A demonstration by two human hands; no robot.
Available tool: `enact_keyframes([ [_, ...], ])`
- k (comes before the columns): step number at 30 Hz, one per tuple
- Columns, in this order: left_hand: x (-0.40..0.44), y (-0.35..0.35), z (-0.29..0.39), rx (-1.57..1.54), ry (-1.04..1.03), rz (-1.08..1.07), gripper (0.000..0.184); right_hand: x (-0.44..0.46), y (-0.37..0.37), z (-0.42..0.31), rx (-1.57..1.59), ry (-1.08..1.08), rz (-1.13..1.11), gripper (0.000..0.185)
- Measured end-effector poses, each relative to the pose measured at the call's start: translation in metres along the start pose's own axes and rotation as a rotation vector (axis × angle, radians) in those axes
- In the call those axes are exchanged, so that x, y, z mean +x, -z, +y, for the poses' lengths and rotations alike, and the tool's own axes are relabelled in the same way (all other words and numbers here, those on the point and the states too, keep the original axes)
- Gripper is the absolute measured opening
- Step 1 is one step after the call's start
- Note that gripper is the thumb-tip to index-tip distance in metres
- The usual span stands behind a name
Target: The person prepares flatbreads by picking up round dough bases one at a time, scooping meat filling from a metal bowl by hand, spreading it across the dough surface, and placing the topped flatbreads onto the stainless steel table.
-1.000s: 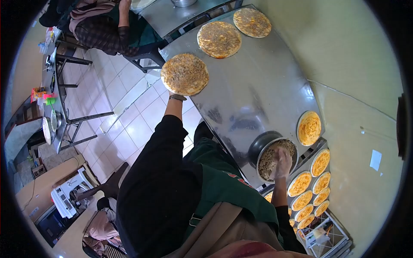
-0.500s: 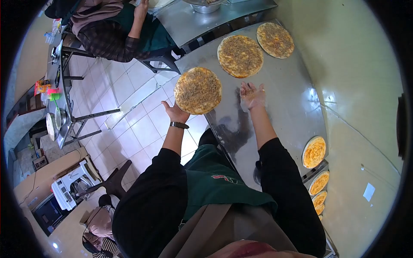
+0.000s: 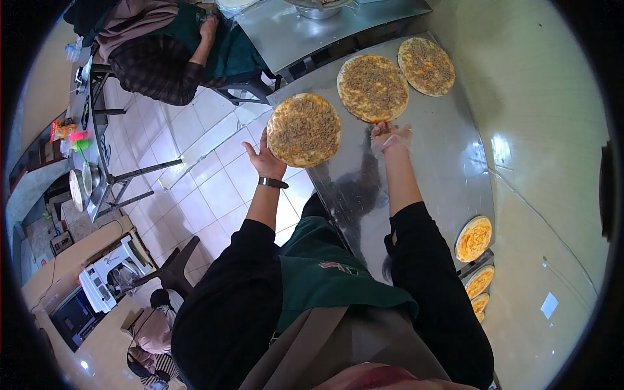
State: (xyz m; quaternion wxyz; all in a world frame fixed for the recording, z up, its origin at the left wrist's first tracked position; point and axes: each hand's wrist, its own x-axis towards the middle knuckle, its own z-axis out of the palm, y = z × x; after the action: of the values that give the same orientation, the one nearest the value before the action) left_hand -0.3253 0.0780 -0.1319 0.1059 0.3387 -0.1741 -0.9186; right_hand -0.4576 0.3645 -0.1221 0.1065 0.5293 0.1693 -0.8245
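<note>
A round flatbread with crumbly brown topping (image 3: 304,130) rests on my left hand (image 3: 268,159), whose fingers go under its near left edge while the thumb sticks out. This bread is at the left edge of the metal table, partly over the floor. My right hand (image 3: 391,139), in a clear plastic glove, is at the near edge of a second topped flatbread (image 3: 373,88) lying on the table. Its fingers are stretched toward that rim, and the tips are partly hidden there. A third topped flatbread (image 3: 426,66) lies beyond, to the right.
The metal table (image 3: 435,162) runs along a pale wall (image 3: 546,130). Orange-topped flatbreads (image 3: 473,238) line its right side. A co-worker (image 3: 156,65) sits at the upper left near another metal table (image 3: 279,39). A dark chair (image 3: 174,270) stands at the lower left.
My right hand has moved forward to the second flatbread's near edge. My left hand and its flatbread have shifted slightly forward. The co-worker's hand has come down.
</note>
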Motion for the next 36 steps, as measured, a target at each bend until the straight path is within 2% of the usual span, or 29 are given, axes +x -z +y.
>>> enact_keyframes([
  [9,0.028,-0.018,-0.012,0.148,-0.175,-0.036,0.086,-0.004,0.014,-0.023,-0.202,0.035,-0.058,0.067],
  [11,0.038,-0.016,-0.01,0.153,-0.235,0.012,0.08,-0.012,0.028,-0.028,-0.232,0.059,-0.091,0.064],
  [13,0.051,-0.004,-0.01,0.218,-0.21,-0.006,0.085,-0.026,0.05,-0.038,-0.252,0.094,-0.123,0.061],
  [15,0.049,-0.001,-0.008,0.271,-0.147,0.0,0.091,-0.05,0.086,-0.05,-0.42,0.165,-0.26,0.057],
  [17,0.043,0.004,0.0,0.395,-0.098,0.011,0.095,-0.086,0.128,-0.068,-0.394,0.21,-0.3,0.053],
  [19,0.036,-0.001,-0.001,0.576,-0.265,0.234,0.079,-0.121,0.184,-0.086,-0.375,0.303,-0.394,0.049],
  [21,0.029,-0.014,-0.017,0.87,-0.676,0.233,0.064,-0.158,0.244,-0.101,-0.327,0.451,-0.429,0.047],
  [22,0.007,-0.032,-0.027,1.243,-0.859,0.135,0.054,-0.178,0.27,-0.106,-0.289,0.531,-0.413,0.044],
  [23,-0.013,-0.057,-0.052,1.148,-0.864,-0.15,0.05,-0.196,0.295,-0.113,-0.258,0.563,-0.385,0.044],
  [25,-0.052,-0.095,-0.107,1.211,-0.517,-0.469,0.045,-0.23,0.343,-0.117,-0.682,0.642,0.176,0.044],
  [26,-0.07,-0.114,-0.137,1.147,-0.227,-0.594,0.044,-0.243,0.359,-0.113,-0.639,0.657,0.217,0.044],
  [27,-0.084,-0.128,-0.171,1.074,0.067,-0.703,0.043,-0.257,0.372,-0.108,-0.88,0.656,0.401,0.042],
  [28,-0.089,-0.126,-0.214,1.022,0.278,-0.744,0.043,-0.267,0.386,-0.101,-1.117,0.626,0.587,0.04],
  [29,-0.091,-0.121,-0.258,0.966,0.487,-0.771,0.044,-0.273,0.393,-0.094,-1.074,0.624,0.625,0.04],
  [31,-0.109,-0.125,-0.335,0.926,0.831,-0.691,0.052,-0.274,0.397,-0.077,-1.543,0.551,0.826,0.052],
  [33,-0.132,-0.127,-0.405,1.024,0.978,-0.666,0.062,-0.271,0.395,-0.059,-1.649,0.7,0.923,0.069],
  [35,-0.148,-0.122,-0.469,1.216,1.014,-0.665,0.076,-0.25,0.403,-0.05,-1.698,0.615,0.951,0.078],
  [36,-0.159,-0.123,-0.488,1.236,1.043,-0.67,0.076,-0.24,0.407,-0.046,-1.675,0.589,0.968,0.078],
])
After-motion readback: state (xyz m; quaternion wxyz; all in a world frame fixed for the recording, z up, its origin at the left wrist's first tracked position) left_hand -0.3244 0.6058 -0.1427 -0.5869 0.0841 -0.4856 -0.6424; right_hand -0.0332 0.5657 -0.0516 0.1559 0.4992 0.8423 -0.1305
